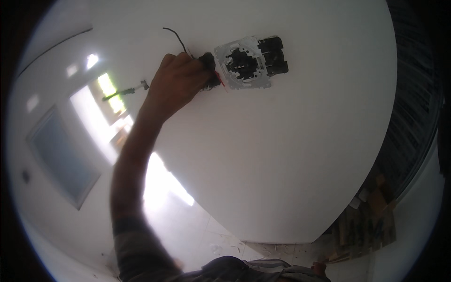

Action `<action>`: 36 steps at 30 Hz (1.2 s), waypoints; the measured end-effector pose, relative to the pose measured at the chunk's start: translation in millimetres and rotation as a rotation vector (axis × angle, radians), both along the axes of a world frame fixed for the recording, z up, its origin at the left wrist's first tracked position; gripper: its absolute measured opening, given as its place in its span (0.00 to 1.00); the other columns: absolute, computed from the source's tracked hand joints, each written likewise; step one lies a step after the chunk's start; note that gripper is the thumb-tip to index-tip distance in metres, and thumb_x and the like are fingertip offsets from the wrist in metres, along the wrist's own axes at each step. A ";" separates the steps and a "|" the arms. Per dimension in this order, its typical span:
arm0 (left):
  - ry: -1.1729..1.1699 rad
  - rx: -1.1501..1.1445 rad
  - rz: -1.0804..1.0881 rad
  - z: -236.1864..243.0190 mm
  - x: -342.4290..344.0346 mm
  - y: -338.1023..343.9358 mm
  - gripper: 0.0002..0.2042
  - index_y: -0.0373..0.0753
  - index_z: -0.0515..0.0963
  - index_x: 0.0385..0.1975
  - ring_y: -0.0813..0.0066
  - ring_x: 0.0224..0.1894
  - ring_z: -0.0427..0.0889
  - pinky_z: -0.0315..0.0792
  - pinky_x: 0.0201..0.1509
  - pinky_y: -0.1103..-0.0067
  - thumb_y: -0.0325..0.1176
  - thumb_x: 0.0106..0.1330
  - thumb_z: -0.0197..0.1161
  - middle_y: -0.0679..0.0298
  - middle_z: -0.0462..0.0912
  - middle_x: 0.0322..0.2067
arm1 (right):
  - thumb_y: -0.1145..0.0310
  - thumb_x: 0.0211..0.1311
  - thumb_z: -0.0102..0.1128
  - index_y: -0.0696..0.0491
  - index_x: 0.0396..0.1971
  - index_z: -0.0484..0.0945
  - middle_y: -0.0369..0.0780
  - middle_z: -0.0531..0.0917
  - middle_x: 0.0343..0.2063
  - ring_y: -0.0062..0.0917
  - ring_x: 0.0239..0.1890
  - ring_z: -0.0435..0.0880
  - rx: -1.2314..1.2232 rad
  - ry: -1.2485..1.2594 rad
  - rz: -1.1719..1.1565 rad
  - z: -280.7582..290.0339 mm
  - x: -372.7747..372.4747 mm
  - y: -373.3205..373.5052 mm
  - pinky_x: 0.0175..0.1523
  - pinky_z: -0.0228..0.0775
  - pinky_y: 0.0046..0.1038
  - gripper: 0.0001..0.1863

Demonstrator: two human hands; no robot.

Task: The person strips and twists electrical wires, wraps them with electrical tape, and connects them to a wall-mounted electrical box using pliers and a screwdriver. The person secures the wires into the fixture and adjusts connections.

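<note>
White wall (263,155): large, bare, carrying everything listed. Socket insert (249,62): metal frame with black mechanism, mounted on the wall. My left hand (176,82): just left of the socket insert, fingers closed around a small black part (207,63) touching the frame's left edge. Thin dark wire (176,37): rising up-left of the socket insert. Right hand: out of view.

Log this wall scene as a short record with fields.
Setting: white wall
Left hand: raised, closed on a dark part beside the socket insert
Right hand: not in view
Socket insert: metal frame, dark centre, uncovered on the wall
Wire: thin, dark, rising above the hand
Screwdriver: green handle, left of the hand
</note>
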State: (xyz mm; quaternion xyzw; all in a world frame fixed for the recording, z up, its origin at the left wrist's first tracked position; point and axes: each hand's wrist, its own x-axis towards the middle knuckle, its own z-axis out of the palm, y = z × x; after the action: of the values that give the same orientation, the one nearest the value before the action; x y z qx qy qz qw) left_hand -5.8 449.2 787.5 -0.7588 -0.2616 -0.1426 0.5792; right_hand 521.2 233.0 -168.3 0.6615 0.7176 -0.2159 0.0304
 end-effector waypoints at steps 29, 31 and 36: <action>-0.229 0.119 0.154 -15.6 17.9 -1.3 0.06 0.53 0.89 0.35 0.74 0.41 0.77 0.61 0.50 0.69 0.34 0.58 0.74 0.76 0.80 0.31 | 0.55 0.70 0.59 0.52 0.33 0.81 0.34 0.87 0.28 0.25 0.39 0.88 -0.114 0.032 -0.029 45.0 8.4 15.3 0.44 0.79 0.38 0.15; -0.204 0.107 0.194 -14.3 17.4 1.4 0.06 0.53 0.89 0.35 0.74 0.41 0.77 0.62 0.51 0.69 0.34 0.60 0.73 0.75 0.80 0.31 | 0.56 0.70 0.59 0.52 0.33 0.81 0.34 0.86 0.28 0.26 0.38 0.88 -0.125 0.052 -0.058 52.8 11.0 19.0 0.44 0.79 0.38 0.15; -0.214 0.044 0.243 -9.3 19.5 2.9 0.04 0.50 0.88 0.35 0.72 0.42 0.77 0.63 0.52 0.68 0.33 0.62 0.71 0.73 0.79 0.31 | 0.57 0.70 0.59 0.53 0.33 0.80 0.35 0.86 0.28 0.26 0.38 0.88 -0.155 0.156 -0.143 68.3 -2.4 39.5 0.43 0.80 0.38 0.14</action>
State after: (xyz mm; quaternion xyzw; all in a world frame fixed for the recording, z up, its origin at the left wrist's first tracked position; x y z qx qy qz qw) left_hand 13.7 452.1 778.2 -0.6893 -0.4083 -0.1573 0.5774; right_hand 518.7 272.6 -100.0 0.6877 0.6501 -0.3230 0.0100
